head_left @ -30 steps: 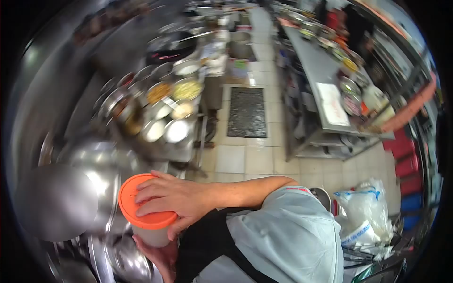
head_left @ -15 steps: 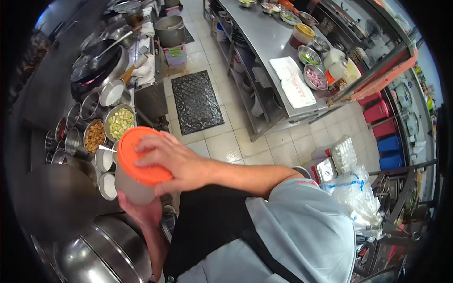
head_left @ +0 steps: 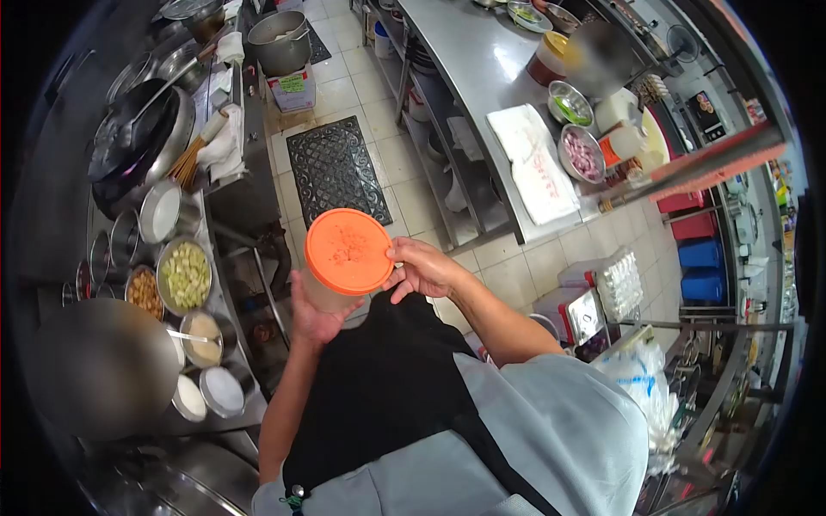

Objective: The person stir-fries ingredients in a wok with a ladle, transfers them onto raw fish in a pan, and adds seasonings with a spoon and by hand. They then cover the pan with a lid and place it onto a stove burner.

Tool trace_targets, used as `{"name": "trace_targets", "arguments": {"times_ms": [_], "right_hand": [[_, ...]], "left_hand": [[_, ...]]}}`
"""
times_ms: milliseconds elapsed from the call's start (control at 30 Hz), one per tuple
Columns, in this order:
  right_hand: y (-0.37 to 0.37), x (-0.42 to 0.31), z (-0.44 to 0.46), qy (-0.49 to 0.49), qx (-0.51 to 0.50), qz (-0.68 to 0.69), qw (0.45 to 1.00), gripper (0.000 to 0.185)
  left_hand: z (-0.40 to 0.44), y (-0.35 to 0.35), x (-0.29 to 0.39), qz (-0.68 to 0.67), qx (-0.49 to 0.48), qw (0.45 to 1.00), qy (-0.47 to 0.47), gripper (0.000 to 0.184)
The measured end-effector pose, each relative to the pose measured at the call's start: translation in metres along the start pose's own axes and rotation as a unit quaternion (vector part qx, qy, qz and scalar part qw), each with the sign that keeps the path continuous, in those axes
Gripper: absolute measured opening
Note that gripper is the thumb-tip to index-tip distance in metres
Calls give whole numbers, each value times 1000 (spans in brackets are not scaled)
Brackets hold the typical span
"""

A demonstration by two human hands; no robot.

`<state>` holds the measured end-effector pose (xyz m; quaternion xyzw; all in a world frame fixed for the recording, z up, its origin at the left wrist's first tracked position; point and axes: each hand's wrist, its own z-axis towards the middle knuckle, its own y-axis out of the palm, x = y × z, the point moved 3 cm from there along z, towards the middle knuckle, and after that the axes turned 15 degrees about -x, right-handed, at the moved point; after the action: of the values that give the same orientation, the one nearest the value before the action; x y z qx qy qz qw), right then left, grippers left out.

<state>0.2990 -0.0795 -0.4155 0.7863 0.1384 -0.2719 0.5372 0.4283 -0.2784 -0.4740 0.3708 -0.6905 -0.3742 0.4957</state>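
Note:
In front of my apron I hold a translucent plastic tub (head_left: 323, 297) with a round orange lid (head_left: 348, 248), whose top is marked with small specks. My left hand (head_left: 317, 314) cups the tub's side from the left and below. On the other side, my right hand (head_left: 423, 268) grips the lid's rim between thumb and fingers. The lid sits on the tub and hides most of its body. What is inside cannot be made out.
Left counter: a wok (head_left: 142, 133) with a ladle, a bamboo brush (head_left: 191, 159), and bowls of chopped green pieces (head_left: 185, 275), browned cubes (head_left: 144, 291) and white powder (head_left: 222, 391). Right: a steel table (head_left: 465, 52) with a towel (head_left: 535, 163) and onion bowl (head_left: 581, 155). A black mat (head_left: 338, 170) lies ahead.
The tub has moved right, away from the bowls, to in front of my body. My right hand has shifted from across the lid's top to its right rim.

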Motion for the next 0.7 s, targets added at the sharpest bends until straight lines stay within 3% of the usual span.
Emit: {"name": "trace_targets", "arguments": {"times_ms": [133, 167, 300, 433, 467, 500, 533, 567, 700], "right_hand": [[-65, -70, 16, -67, 43, -16, 997, 23], [-80, -92, 18, -85, 64, -33, 994, 22], [-163, -144, 41, -159, 268, -115, 943, 22], [-298, -140, 62, -248, 388, -31, 887, 18], [-327, -133, 70, -263, 464, 73, 843, 24], [-358, -124, 68, -286, 429, 118, 849, 24], [-438, -95, 73, -336, 388, 105, 851, 26], [-443, -90, 70, -306, 449, 133, 829, 28], [-530, -88, 76, -345, 556, 212, 726, 31]], "left_hand": [[93, 4, 6, -47, -91, 991, -84, 101], [111, 10, 12, -42, -77, 992, -96, 97], [150, -29, 7, 155, 136, 971, -120, 92], [112, -119, -18, 166, 234, 938, -192, 100], [95, -120, -18, 195, 256, 923, -211, 100], [77, -121, -20, 221, 278, 905, -234, 99], [59, -114, -19, 217, 313, 896, -228, 92], [42, -104, -19, 212, 342, 887, -225, 86], [-26, -101, -22, 226, 399, 862, -217, 87]]}}
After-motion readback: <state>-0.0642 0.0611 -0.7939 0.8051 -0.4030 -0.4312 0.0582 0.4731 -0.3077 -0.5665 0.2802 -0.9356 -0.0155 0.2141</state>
